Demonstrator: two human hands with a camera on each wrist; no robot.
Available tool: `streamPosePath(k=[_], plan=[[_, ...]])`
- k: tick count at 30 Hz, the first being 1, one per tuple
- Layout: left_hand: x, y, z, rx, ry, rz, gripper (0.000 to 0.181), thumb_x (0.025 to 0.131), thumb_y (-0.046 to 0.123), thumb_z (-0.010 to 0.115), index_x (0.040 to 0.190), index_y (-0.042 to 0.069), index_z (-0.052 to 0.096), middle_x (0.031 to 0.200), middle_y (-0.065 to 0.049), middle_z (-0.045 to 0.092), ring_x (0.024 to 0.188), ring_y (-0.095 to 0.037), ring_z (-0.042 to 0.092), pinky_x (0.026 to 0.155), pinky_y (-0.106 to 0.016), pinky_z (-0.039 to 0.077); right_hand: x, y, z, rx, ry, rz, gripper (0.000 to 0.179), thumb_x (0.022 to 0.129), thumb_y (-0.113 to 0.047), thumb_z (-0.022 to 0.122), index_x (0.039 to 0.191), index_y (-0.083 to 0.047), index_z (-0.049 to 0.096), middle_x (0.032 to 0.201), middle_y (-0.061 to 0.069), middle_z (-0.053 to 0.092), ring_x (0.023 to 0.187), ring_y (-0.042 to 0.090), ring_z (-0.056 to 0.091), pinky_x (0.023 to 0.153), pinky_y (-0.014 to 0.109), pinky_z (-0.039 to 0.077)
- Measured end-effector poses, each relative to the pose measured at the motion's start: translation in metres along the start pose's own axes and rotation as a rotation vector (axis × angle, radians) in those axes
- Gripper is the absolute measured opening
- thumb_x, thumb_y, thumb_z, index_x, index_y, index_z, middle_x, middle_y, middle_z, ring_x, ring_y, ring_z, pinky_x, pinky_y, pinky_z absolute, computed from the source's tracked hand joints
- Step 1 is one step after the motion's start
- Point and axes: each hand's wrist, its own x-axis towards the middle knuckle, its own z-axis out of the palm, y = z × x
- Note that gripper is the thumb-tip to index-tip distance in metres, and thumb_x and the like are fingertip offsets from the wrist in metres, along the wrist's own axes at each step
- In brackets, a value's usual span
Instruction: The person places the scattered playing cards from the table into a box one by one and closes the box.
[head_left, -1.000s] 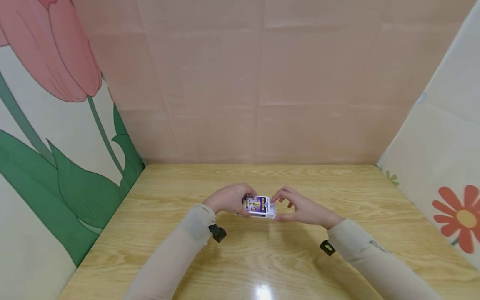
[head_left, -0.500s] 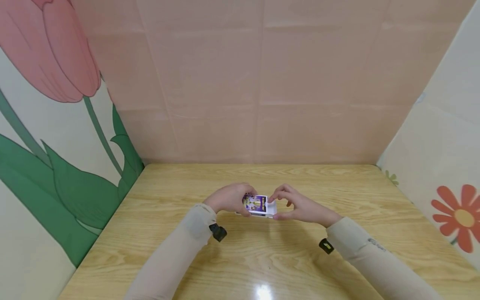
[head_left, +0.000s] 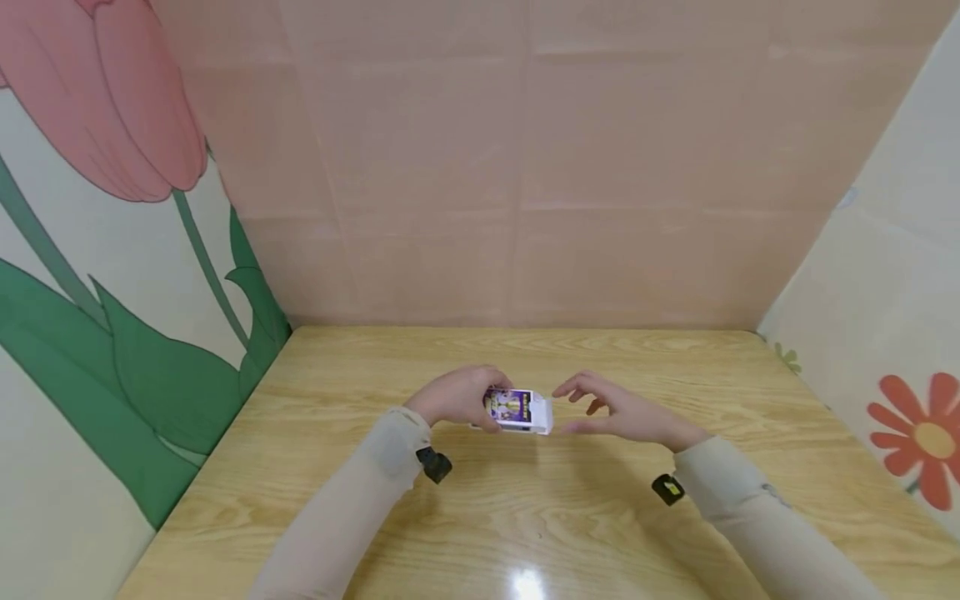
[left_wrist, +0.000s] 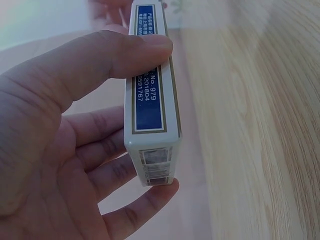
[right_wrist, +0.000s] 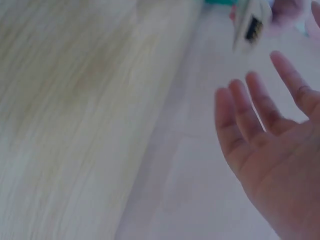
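Note:
My left hand (head_left: 463, 398) grips a playing-card box (head_left: 512, 406) near the middle of the table. The box is small and white, with a purple and yellow picture on its upper face and a white flap at its right end. In the left wrist view, the thumb lies across the blue printed side of the box (left_wrist: 149, 107), and the fingers are on the opposite side. My right hand (head_left: 626, 414) is just right of the flap end, apart from the box. The right wrist view shows its fingers (right_wrist: 240, 107) spread, with nothing between them.
Both hands are over a wood-grain table (head_left: 480, 517). A pinkish-tan covering (head_left: 517, 167) stands behind it, with a tulip-printed panel (head_left: 142, 292) on the left and a flower-printed one (head_left: 862, 292) on the right. Black wrist cameras hang below both wrists.
My right hand has come off the flap end of the box and moved a little to the right, its fingers parting. The left hand stays in place, holding the box.

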Motion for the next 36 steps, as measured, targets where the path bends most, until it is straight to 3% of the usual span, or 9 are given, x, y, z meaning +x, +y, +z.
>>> streamPosePath(k=[6, 11, 16, 22, 29, 36], plan=[[-0.003, -0.004, 0.0, -0.008, 0.004, -0.016, 0.059, 0.072, 0.022, 0.085, 0.126, 0.013, 0.061, 0.112, 0.003, 0.063, 0.091, -0.007, 0.057, 0.082, -0.024, 0.048, -0.013, 0.022, -0.016, -0.007, -0.047, 0.086, 0.037, 0.095, -0.027, 0.061, 0.127, -0.011, 0.051, 0.123, 0.011, 0.056, 0.112, 0.029, 0.055, 0.089, 0.041, 0.048], [-0.003, -0.004, 0.001, -0.005, -0.003, -0.012, 0.059, 0.073, 0.023, 0.084, 0.126, 0.013, 0.061, 0.113, 0.003, 0.063, 0.092, -0.008, 0.057, 0.082, -0.025, 0.048, -0.028, 0.036, -0.025, -0.036, -0.137, 0.145, 0.036, 0.096, -0.026, 0.06, 0.125, -0.005, 0.052, 0.116, 0.016, 0.058, 0.107, 0.029, 0.058, 0.086, 0.035, 0.05], [-0.002, -0.002, 0.001, 0.004, -0.005, -0.017, 0.058, 0.074, 0.023, 0.084, 0.126, 0.013, 0.061, 0.113, 0.002, 0.063, 0.092, -0.008, 0.057, 0.083, -0.025, 0.048, -0.036, 0.044, -0.027, -0.002, -0.236, 0.213, 0.036, 0.097, -0.024, 0.058, 0.124, 0.0, 0.052, 0.114, 0.012, 0.059, 0.106, 0.025, 0.056, 0.082, 0.03, 0.049], [0.003, 0.0, 0.004, -0.014, 0.012, -0.033, 0.06, 0.073, 0.024, 0.085, 0.127, 0.014, 0.061, 0.112, 0.004, 0.063, 0.09, -0.007, 0.057, 0.082, -0.024, 0.048, -0.038, 0.047, -0.027, -0.003, -0.246, 0.226, 0.037, 0.096, -0.026, 0.06, 0.122, 0.0, 0.053, 0.115, 0.011, 0.058, 0.105, 0.024, 0.054, 0.08, 0.032, 0.047], [0.025, -0.004, 0.026, 0.018, 0.091, -0.027, 0.064, 0.07, 0.025, 0.086, 0.127, 0.014, 0.06, 0.114, 0.005, 0.062, 0.093, -0.007, 0.056, 0.088, -0.025, 0.047, -0.039, 0.049, -0.027, -0.012, -0.242, 0.211, 0.035, 0.095, -0.023, 0.06, 0.12, 0.0, 0.054, 0.112, 0.011, 0.06, 0.103, 0.023, 0.055, 0.08, 0.03, 0.047], [0.041, -0.01, 0.05, 0.064, 0.022, -0.034, 0.064, 0.068, 0.021, 0.088, 0.125, 0.011, 0.062, 0.112, 0.003, 0.063, 0.095, -0.008, 0.058, 0.091, -0.024, 0.047, -0.04, 0.047, -0.027, 0.006, -0.247, 0.194, 0.036, 0.096, -0.023, 0.06, 0.12, 0.002, 0.053, 0.109, 0.009, 0.059, 0.104, 0.024, 0.057, 0.084, 0.028, 0.048]])
